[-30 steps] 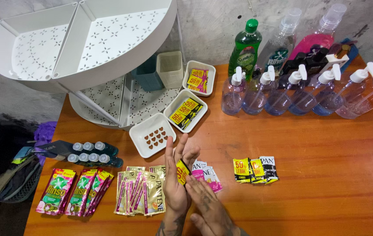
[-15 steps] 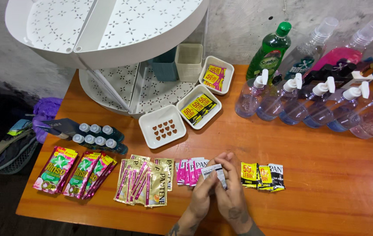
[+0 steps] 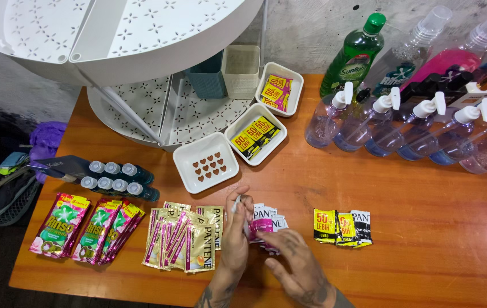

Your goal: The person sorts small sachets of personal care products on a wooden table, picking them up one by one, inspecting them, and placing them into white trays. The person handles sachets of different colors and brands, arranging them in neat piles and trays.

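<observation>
Starting at the table's left edge, red detergent packets (image 3: 86, 227) lie fanned out, with gold shampoo sachets (image 3: 186, 236) beside them. Your left hand (image 3: 235, 236) rests just past those, its fingers curled and pinching a small pale sachet (image 3: 243, 214) upright at the tips. Under and beside it sits a pile of white-and-pink sachets (image 3: 267, 219), flat and overlapping. Your right hand (image 3: 297, 268) lies on that pile with fingers loosely bent; whether it grips one is unclear. Yellow-and-black sachets (image 3: 343, 226) lie further right.
</observation>
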